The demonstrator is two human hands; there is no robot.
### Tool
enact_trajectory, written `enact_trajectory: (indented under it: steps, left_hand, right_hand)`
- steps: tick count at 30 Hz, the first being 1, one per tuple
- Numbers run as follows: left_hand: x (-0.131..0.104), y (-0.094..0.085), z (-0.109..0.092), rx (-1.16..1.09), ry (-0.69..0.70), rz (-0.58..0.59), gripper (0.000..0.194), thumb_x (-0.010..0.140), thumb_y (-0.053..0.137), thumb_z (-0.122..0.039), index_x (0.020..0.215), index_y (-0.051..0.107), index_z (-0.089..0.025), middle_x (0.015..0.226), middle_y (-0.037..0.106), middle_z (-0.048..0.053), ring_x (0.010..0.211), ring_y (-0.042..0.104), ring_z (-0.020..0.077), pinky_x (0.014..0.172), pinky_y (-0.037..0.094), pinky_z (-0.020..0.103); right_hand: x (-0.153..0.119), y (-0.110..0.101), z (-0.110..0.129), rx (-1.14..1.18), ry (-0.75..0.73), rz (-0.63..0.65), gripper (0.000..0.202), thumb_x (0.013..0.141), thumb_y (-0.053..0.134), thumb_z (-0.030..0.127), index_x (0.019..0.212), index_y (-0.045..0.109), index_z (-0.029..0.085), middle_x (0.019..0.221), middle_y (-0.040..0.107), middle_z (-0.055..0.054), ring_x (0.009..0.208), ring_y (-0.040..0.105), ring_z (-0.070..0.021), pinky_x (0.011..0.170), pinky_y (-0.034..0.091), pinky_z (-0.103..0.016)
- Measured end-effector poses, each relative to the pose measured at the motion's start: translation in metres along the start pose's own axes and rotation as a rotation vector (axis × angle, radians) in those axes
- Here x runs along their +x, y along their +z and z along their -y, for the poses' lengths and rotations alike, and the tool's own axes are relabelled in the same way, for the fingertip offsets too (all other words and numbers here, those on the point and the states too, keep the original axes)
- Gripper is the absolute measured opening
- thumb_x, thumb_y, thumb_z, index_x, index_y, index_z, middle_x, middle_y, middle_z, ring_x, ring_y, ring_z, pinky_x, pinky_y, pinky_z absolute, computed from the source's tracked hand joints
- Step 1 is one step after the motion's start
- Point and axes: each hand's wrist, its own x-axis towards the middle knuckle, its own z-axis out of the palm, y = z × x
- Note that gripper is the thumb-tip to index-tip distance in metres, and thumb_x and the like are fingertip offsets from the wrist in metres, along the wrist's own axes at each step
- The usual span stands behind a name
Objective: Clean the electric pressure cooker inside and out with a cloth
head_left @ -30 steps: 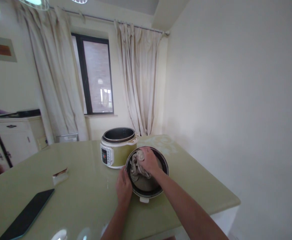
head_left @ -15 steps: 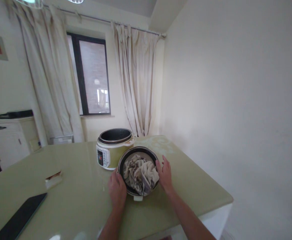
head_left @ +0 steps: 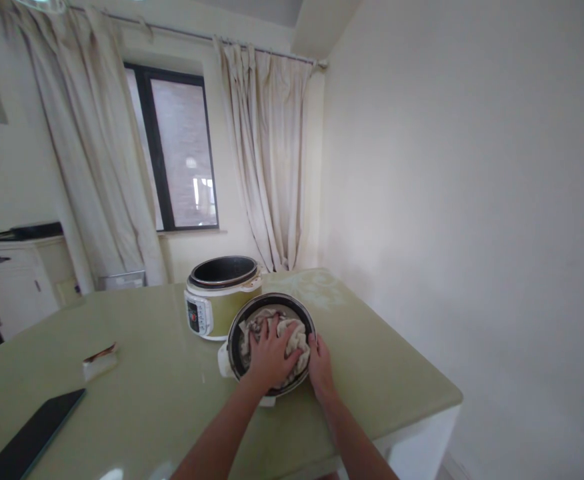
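The pale green worktop carries an open cooker at twelve o'clock, a small packet at nine, a dark slab at eight.

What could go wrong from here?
1. The lid could swivel or slip: the left hand presses inside it, and only the right hand has a grip on its edge.
2. The bunched cloth might catch or spill over, since it lies in loose folds.
3. The lid may bump the open cooker, which stands close behind it.
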Motion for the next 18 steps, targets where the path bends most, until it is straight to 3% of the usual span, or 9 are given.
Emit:
enact_trajectory:
  steps: [4, 7, 10, 13, 18]
  left_hand:
    - [0.032, -0.011, 0.018, 0.131, -0.047, 0.034, 0.064, 0.085, 0.072, -0.040, 0.147, 0.058, -0.042, 0.153, 0.054, 0.014, 0.137, 0.049, 0.0443, 0.114, 0.026, 0.074]
    - [0.043, -0.015, 0.013, 0.171, -0.106, 0.057, 0.059, 0.086, 0.067, -0.039, 0.144, 0.060, -0.035, 0.139, 0.060, 0.016, 0.121, 0.059, 0.0406, 0.107, 0.039, 0.064]
    - [0.039, -0.008, -0.007, 0.102, -0.007, 0.098, 0.057, 0.086, 0.066, -0.038, 0.142, 0.061, -0.030, 0.134, 0.062, 0.016, 0.122, 0.059, 0.0368, 0.105, 0.044, 0.051]
    - [0.026, -0.002, -0.018, 0.010, 0.058, 0.157, 0.056, 0.087, 0.065, -0.041, 0.141, 0.061, -0.028, 0.129, 0.066, 0.014, 0.120, 0.062, 0.0321, 0.103, 0.047, 0.042]
    - [0.004, -0.018, 0.009, -0.035, 0.108, 0.296, 0.060, 0.082, 0.071, -0.047, 0.139, 0.063, -0.031, 0.133, 0.066, 0.010, 0.121, 0.063, 0.0306, 0.104, 0.049, 0.040]
  right_hand:
    - [-0.003, 0.003, 0.000, -0.085, -0.008, -0.031, 0.065, 0.108, 0.009, 0.046, 0.133, 0.062, 0.019, 0.127, 0.070, -0.017, 0.123, 0.065, -0.0274, 0.103, 0.053, -0.043]
    - [-0.005, 0.006, -0.001, -0.077, 0.011, -0.042, 0.060, 0.108, 0.014, 0.046, 0.135, 0.061, 0.020, 0.131, 0.069, -0.018, 0.125, 0.064, -0.0288, 0.105, 0.051, -0.044]
    - [-0.005, 0.007, -0.004, 0.035, 0.003, -0.070, 0.058, 0.107, 0.015, 0.049, 0.129, 0.061, 0.021, 0.128, 0.070, -0.017, 0.122, 0.065, -0.0270, 0.104, 0.051, -0.041]
    - [-0.003, 0.008, -0.010, 0.201, 0.015, -0.132, 0.056, 0.104, 0.022, 0.059, 0.111, 0.064, 0.022, 0.113, 0.074, -0.015, 0.109, 0.069, -0.0273, 0.097, 0.054, -0.040]
    - [0.000, 0.008, -0.011, 0.358, 0.014, -0.219, 0.052, 0.095, 0.040, 0.071, 0.085, 0.062, 0.025, 0.086, 0.073, -0.009, 0.085, 0.066, -0.0275, 0.081, 0.054, -0.039]
